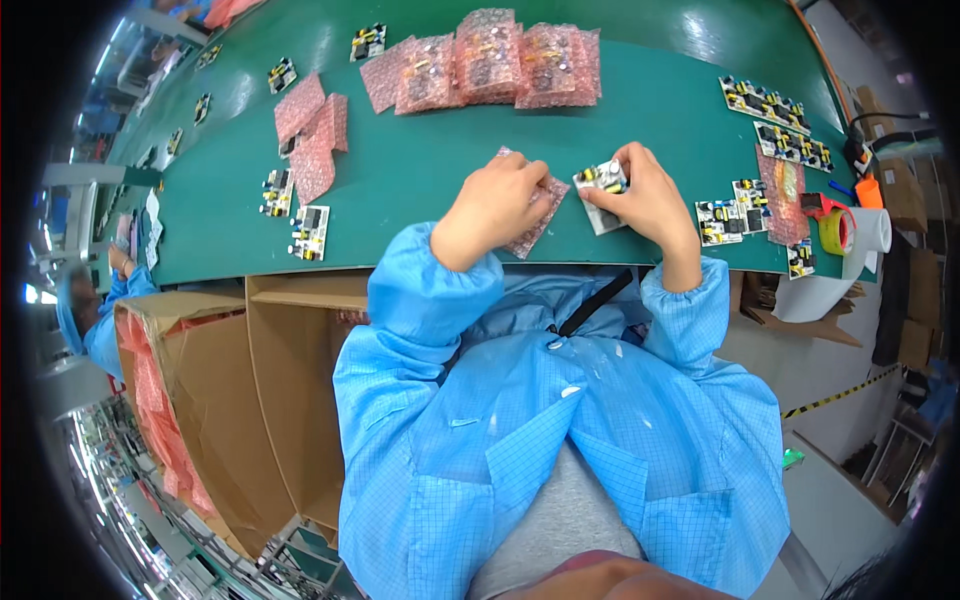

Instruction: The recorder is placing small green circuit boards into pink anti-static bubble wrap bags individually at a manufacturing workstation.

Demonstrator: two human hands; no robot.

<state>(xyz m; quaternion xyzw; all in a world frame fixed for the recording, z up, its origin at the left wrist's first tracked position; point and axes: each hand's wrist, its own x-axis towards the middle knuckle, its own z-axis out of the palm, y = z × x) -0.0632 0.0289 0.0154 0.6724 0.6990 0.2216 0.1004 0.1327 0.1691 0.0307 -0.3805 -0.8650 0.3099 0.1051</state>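
Observation:
My left hand (503, 203) is closed on a pink bubble-wrap bag (538, 222) near the front edge of the green table. Just to its right, my right hand (650, 200) grips a white circuit board (602, 196) with yellow, black and silver parts, thumb on its face and fingers behind. The board and the bag's edge are close together but apart. Loose circuit boards (720, 222) lie to the right of my right hand. Left of my left hand, more boards (309, 233) lie beside several bubble-wrap bags (313, 167).
Wrapped boards in pink bubble wrap (488, 60) stand in a row at the back. A tape roll (835, 232) in a red dispenser sits at the right edge beside a white roll (868, 232). Cardboard boxes (205, 360) stand below the table's left front. Another person (100, 320) is at far left.

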